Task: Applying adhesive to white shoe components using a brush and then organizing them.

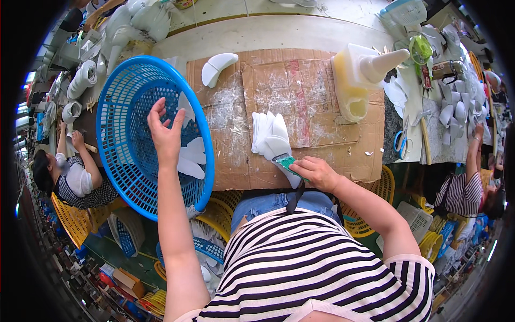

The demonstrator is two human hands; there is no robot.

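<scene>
My left hand [165,134] is raised over a blue plastic basket [102,115], fingers spread and nothing visible in them. Inside the basket lie several white cut pieces [192,158]. Between the fingers of my right hand [317,173] is a brush with a green handle [286,162]. Its bristle end touches a fanned stack of curved white pieces [271,134] near the front edge of a cardboard sheet [228,155]. Another pair of curved white pieces [219,67] lies farther back on the cardboard, touching each other.
A cut-open plastic jug [350,80] of yellowish liquid stands on the cardboard's right side. Blue-handled scissors [400,144] and a wooden stick [425,140] lie beyond it. Yellow baskets [383,185] sit below the table edge. Other people work at left and right.
</scene>
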